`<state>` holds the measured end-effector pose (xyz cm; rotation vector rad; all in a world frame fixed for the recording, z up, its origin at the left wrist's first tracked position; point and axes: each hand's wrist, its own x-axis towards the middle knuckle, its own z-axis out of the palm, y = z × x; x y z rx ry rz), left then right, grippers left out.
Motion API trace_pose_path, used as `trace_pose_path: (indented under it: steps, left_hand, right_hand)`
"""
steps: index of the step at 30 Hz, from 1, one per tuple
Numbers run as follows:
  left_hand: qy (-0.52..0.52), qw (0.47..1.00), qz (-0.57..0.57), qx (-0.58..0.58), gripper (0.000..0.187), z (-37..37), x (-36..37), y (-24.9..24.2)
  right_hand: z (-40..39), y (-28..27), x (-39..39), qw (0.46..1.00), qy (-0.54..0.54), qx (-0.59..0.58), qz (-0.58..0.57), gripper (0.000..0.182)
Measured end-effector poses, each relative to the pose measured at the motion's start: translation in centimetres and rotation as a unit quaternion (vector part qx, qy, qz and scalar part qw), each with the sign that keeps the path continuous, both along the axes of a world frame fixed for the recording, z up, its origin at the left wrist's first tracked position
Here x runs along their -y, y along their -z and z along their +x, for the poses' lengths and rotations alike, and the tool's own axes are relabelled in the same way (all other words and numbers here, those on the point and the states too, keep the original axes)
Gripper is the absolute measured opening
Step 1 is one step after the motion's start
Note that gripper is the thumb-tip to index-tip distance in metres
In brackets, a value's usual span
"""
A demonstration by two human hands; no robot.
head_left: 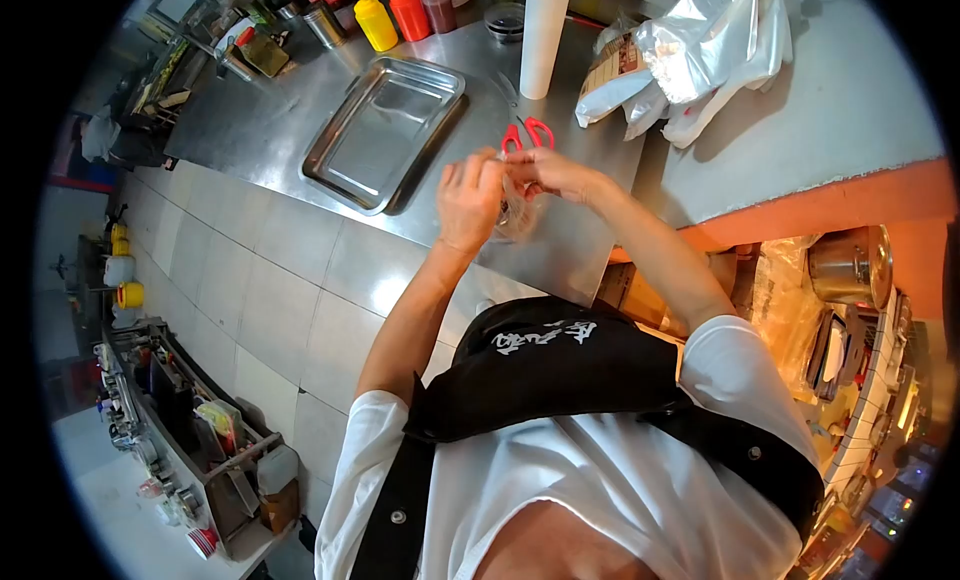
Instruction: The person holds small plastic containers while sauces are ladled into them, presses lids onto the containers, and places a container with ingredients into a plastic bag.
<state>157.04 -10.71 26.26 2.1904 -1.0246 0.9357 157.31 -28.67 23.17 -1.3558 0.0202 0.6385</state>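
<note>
My left hand and my right hand meet over the steel counter, both pinching a small clear plastic bag that hangs between them. What the bag contains cannot be made out. Red-handled scissors lie on the counter just beyond my fingers. An empty steel tray sits to the left of my hands.
A tall white roll stands behind the scissors. Crumpled plastic bags lie at the back right. Yellow and red squeeze bottles line the far edge. A steel pot sits low on the right. A tiled floor lies to the left.
</note>
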Motion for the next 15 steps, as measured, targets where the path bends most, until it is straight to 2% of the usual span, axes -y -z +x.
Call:
trace_pose_path:
  steps: [1, 7, 10, 13, 15]
  left_hand:
    - [-0.015, 1.0, -0.024, 0.001, 0.011, 0.0, 0.2, 0.6]
    - [-0.091, 0.993, 0.07, -0.005, 0.013, -1.7, -1.0, 0.4]
    - [-0.07, 0.993, 0.048, -0.083, 0.015, -4.2, -3.4, 2.2]
    - [-0.143, 0.954, 0.113, -0.239, 0.016, -6.8, -6.8, 5.2]
    - [-0.173, 0.891, 0.117, -0.403, 0.02, -6.0, -6.9, 4.4]
  right_hand:
    - [-0.2, -0.2, 0.0, 0.994, 0.031, -0.094, 0.047, 0.009]
    - [-0.5, -0.3, -1.2, 0.988, 0.149, 0.024, 0.037, 0.012]
    - [-0.9, 1.1, -1.3, 0.958, 0.279, -0.026, 0.053, 0.005]
    - [-0.3, 8.9, 1.8, 0.953, 0.284, -0.088, -0.048, 0.008]
    - [-0.7, 7.9, 0.9, 0.948, 0.301, -0.104, -0.02, 0.008]
